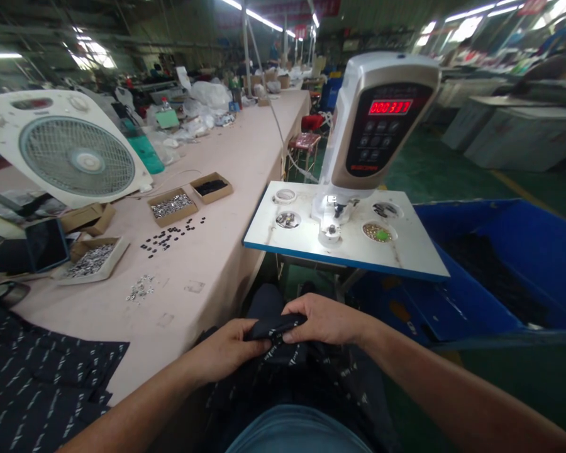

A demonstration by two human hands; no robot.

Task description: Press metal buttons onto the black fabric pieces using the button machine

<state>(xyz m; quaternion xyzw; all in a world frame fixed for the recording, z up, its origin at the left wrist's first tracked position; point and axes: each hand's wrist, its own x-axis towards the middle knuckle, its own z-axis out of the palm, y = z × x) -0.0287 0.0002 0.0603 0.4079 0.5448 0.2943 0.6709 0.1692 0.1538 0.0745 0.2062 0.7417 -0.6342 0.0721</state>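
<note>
My left hand (pixel 238 346) and my right hand (pixel 323 319) both grip the folded edge of a dark garment (pixel 290 355) with a small white print. The cloth hangs over my lap, and the thumbs of both hands press on its upper edge. Just beyond my hands stands a snap-fastening machine (pixel 382 119) with a red digital display. Its white work plate (pixel 283 233) has round wells holding small metal parts. A small dark piece shows on the cloth between my thumbs; I cannot make out what it is.
On the long table (pixel 226 233) to the left lie loose black snaps (pixel 172 236), silver snap parts (pixel 140 288) and boxes of fasteners (pixel 173 206). A box fan (pixel 87 157) stands behind them. More printed dark fabric (pixel 38 377) lies at the left. A blue bin (pixel 471 308) sits right.
</note>
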